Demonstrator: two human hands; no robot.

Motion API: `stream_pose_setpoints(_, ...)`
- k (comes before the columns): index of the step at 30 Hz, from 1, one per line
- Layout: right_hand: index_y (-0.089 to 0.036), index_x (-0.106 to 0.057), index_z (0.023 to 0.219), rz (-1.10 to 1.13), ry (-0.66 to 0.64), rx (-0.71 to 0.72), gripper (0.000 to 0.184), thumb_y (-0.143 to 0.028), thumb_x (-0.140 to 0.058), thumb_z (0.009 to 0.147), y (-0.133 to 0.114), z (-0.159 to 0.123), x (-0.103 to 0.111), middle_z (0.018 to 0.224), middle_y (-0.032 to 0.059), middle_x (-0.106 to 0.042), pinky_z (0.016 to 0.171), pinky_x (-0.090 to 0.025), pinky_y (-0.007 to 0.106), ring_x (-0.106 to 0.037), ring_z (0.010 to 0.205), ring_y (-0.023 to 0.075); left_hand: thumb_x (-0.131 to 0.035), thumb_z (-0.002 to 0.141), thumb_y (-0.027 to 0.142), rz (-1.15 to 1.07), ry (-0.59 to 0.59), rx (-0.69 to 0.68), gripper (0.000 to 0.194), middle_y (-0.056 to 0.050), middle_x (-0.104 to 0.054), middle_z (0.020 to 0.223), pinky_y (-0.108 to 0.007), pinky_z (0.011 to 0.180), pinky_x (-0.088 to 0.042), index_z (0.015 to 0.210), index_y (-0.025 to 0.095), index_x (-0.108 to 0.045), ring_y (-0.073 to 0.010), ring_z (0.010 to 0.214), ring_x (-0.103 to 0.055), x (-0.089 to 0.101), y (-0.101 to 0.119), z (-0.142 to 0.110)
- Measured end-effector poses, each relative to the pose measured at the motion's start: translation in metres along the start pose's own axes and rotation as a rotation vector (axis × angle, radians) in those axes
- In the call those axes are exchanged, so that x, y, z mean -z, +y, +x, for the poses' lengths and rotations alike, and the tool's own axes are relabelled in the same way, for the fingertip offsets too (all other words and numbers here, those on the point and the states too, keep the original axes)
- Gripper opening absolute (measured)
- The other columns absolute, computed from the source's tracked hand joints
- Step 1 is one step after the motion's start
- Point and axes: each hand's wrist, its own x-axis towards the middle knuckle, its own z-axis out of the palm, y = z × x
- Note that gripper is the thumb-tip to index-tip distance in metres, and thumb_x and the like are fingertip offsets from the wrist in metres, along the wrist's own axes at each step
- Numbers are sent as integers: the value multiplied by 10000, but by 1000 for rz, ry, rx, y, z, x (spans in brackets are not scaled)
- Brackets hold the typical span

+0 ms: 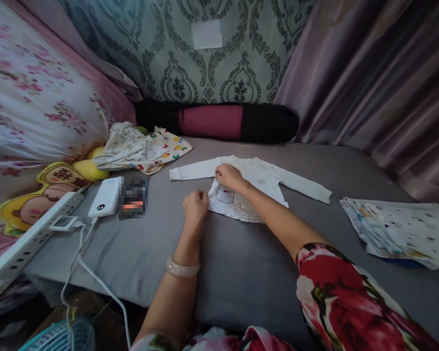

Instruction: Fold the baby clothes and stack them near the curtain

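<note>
A small white long-sleeved baby top (267, 168) lies spread on the grey sheet, its sleeves stretched out to both sides. Its lower front shows printed lettering and a drawn figure, and a small emblem is on the chest. At the top's lower left corner, my left hand (196, 207) is closed in a pinch on the hem. My right hand (229, 176) reaches across the top and pinches the left side edge just below the sleeve. My fingertips partly hide the fabric they grip.
Folded printed cloths (406, 229) lie at right. To the left are a crumpled patterned garment (142, 146), a white power bank (105, 197), a blurred dark item (133, 197) and a power strip (32, 234) with cables. A black and maroon bolster (210, 121) lies along the wall.
</note>
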Motion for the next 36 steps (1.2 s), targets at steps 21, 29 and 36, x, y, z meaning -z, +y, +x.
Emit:
stream_pose_setpoints(21,-113,-566,1155,213,140,-304,336,-104,-337,910,-35,38,-41,1172,181,-608,897,-461,336,-596,1055,247,-467,888,293,-22,-59,63,195,-112,-717,954,-313,715,-437,958,199,-623,-253,932,-662,7,1,-3)
stream_pose_setpoints(29,-127,-593,1165,273,159,-79,372,-137,-315,918,9,15,-35,1149,116,-645,974,-412,289,-575,1102,187,-468,882,323,-61,-92,62,202,-100,-718,965,-313,721,-445,909,208,-632,-257,951,-658,13,0,-4)
stream_pose_setpoints(36,-5,-287,1488,5,-35,-152,623,-383,-283,993,14,-15,-42,1583,192,-237,1182,-140,432,-181,1466,281,-476,884,310,-62,-109,59,210,-95,-720,973,-292,738,-445,921,203,-652,-240,963,-656,17,1,-6)
